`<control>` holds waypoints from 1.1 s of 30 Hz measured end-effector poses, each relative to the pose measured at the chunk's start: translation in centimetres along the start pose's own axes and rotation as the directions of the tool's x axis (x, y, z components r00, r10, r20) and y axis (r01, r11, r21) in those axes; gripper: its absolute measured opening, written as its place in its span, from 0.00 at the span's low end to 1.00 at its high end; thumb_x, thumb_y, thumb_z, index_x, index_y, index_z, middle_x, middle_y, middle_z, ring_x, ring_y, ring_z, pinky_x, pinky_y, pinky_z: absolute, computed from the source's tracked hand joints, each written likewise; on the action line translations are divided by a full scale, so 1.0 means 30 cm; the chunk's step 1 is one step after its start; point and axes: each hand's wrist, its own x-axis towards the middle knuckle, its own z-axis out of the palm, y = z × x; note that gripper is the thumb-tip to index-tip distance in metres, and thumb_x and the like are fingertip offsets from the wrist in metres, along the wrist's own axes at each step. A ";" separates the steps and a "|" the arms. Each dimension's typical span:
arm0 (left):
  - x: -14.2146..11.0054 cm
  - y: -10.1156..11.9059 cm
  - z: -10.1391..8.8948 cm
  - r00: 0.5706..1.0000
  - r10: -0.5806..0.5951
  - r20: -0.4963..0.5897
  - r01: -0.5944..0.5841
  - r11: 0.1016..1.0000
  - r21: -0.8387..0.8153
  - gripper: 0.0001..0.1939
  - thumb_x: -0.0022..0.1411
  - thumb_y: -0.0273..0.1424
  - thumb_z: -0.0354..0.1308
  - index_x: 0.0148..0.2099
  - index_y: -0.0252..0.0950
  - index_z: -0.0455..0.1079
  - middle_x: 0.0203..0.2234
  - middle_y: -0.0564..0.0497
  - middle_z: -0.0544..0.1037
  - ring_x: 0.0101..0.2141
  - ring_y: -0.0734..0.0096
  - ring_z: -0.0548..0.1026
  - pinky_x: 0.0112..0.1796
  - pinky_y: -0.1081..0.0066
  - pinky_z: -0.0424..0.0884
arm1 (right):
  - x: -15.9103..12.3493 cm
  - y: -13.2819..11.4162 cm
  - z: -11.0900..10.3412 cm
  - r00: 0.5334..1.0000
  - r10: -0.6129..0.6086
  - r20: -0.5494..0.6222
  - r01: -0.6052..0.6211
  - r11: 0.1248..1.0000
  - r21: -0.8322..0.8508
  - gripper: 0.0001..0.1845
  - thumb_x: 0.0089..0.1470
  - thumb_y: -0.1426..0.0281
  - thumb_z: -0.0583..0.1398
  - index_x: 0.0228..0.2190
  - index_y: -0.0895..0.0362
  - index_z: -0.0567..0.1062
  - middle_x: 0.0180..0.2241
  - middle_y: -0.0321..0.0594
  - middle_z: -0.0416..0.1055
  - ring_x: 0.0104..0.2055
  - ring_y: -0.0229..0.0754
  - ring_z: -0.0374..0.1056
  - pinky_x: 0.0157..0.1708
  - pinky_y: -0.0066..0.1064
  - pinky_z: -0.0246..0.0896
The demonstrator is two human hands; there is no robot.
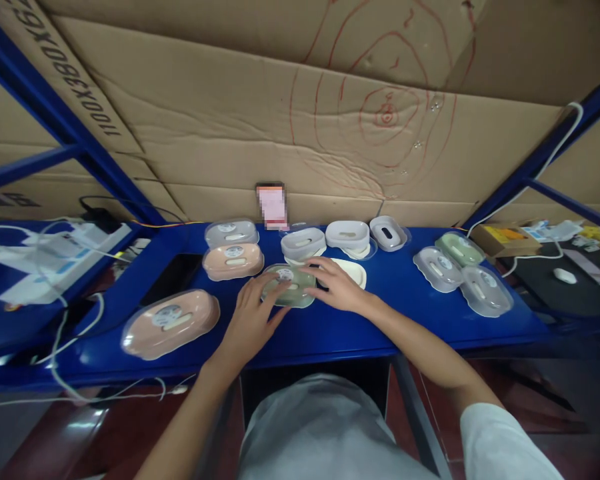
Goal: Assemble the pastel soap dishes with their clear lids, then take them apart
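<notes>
A green oval soap box with a clear lid and a round label rests on the blue table in front of me. My left hand closes on its left side, thumb and fingers at the lid. My right hand grips the right end with bent fingers. Partly hidden behind my right hand lies a cream oval piece. Just beyond the green box sits a pale grey tray on cream and clear parts. A lidded peach soap box stands to the left.
Another peach box lies front left, near a black phone. Grey boxes and a green one cluster right. Grey trays line the back. A propped phone with a blurred screen leans against cardboard.
</notes>
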 end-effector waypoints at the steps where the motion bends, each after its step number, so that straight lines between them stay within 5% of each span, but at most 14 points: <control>1: -0.021 -0.002 0.009 1.000 -0.023 -0.017 0.023 1.000 -0.008 0.24 0.73 0.31 0.60 0.67 0.42 0.64 0.63 0.37 0.69 0.65 0.47 0.69 0.63 0.43 0.69 | -0.001 -0.002 0.009 0.999 -0.004 0.032 0.005 1.000 -0.020 0.32 0.66 0.54 0.65 0.66 0.52 0.70 0.67 0.55 0.66 0.69 0.58 0.63 0.67 0.55 0.62; 3: -0.053 -0.003 0.024 0.997 -0.066 -0.045 0.065 0.998 -0.024 0.25 0.73 0.30 0.59 0.69 0.42 0.63 0.64 0.37 0.67 0.65 0.47 0.69 0.62 0.46 0.72 | -0.003 -0.008 0.029 0.996 0.013 0.083 -0.010 0.999 -0.034 0.41 0.62 0.52 0.68 0.70 0.51 0.66 0.72 0.56 0.59 0.73 0.60 0.58 0.69 0.56 0.59; 6: -0.075 0.006 0.038 0.995 -0.085 -0.057 0.088 0.995 0.049 0.29 0.73 0.31 0.60 0.72 0.43 0.60 0.69 0.35 0.62 0.69 0.42 0.64 0.63 0.43 0.69 | -0.005 -0.004 0.028 0.997 0.051 0.063 -0.054 0.998 0.036 0.37 0.66 0.55 0.65 0.71 0.47 0.63 0.74 0.52 0.56 0.74 0.55 0.57 0.71 0.53 0.58; 11: -0.069 0.026 0.054 0.994 -0.005 0.113 -0.009 0.992 0.123 0.36 0.75 0.29 0.55 0.79 0.45 0.47 0.76 0.35 0.53 0.74 0.40 0.56 0.67 0.39 0.62 | -0.008 0.040 -0.047 0.995 0.091 0.050 -0.098 0.983 0.154 0.32 0.70 0.57 0.60 0.70 0.49 0.65 0.73 0.52 0.57 0.75 0.53 0.55 0.71 0.52 0.56; 15: -0.068 0.028 0.054 0.990 0.000 0.140 -0.008 0.998 0.061 0.31 0.76 0.29 0.53 0.76 0.47 0.57 0.78 0.42 0.48 0.75 0.43 0.55 0.67 0.43 0.63 | -0.006 0.051 -0.072 0.991 0.126 0.042 -0.131 0.979 0.153 0.27 0.72 0.56 0.56 0.67 0.48 0.70 0.68 0.49 0.66 0.72 0.50 0.62 0.69 0.49 0.60; 18: -0.070 0.028 0.045 0.986 -0.008 0.168 0.005 1.000 0.022 0.23 0.76 0.30 0.54 0.70 0.45 0.68 0.77 0.43 0.53 0.74 0.45 0.56 0.68 0.44 0.61 | -0.001 0.073 -0.104 0.992 0.092 -0.083 -0.100 0.991 -0.089 0.28 0.72 0.54 0.56 0.68 0.49 0.69 0.72 0.49 0.60 0.75 0.53 0.55 0.72 0.54 0.52; 21: -0.070 0.025 0.034 0.974 0.011 0.226 0.003 0.998 -0.060 0.19 0.76 0.31 0.53 0.66 0.41 0.71 0.71 0.42 0.67 0.72 0.50 0.61 0.68 0.43 0.60 | 0.009 0.128 -0.172 0.969 0.147 -0.199 -0.209 0.917 -0.340 0.29 0.72 0.54 0.55 0.68 0.50 0.68 0.74 0.48 0.56 0.79 0.59 0.43 0.74 0.64 0.41; 24: -0.062 0.016 0.028 0.972 -0.007 0.236 0.047 0.985 -0.165 0.15 0.76 0.33 0.54 0.61 0.42 0.73 0.64 0.45 0.76 0.69 0.52 0.66 0.65 0.45 0.66 | 0.019 0.161 -0.229 0.936 0.229 -0.268 -0.319 0.874 -0.366 0.27 0.74 0.58 0.52 0.68 0.52 0.68 0.73 0.51 0.57 0.79 0.62 0.39 0.73 0.68 0.35; 29: -0.037 0.008 0.035 0.984 -0.053 0.169 0.095 0.962 -0.257 0.10 0.72 0.30 0.57 0.53 0.41 0.75 0.56 0.45 0.81 0.63 0.54 0.72 0.61 0.50 0.71 | 0.011 0.035 -0.165 0.995 0.011 0.099 0.005 0.986 -0.164 0.22 0.71 0.55 0.59 0.60 0.50 0.77 0.59 0.46 0.77 0.65 0.49 0.69 0.67 0.46 0.58; 33: -0.027 0.018 0.042 0.984 -0.051 0.173 0.089 0.971 -0.222 0.12 0.74 0.28 0.54 0.56 0.42 0.72 0.54 0.46 0.81 0.61 0.55 0.74 0.60 0.50 0.72 | 0.000 -0.072 -0.069 0.945 -0.077 0.317 0.096 0.994 -0.046 0.21 0.70 0.58 0.63 0.59 0.51 0.78 0.58 0.47 0.78 0.64 0.49 0.70 0.68 0.50 0.51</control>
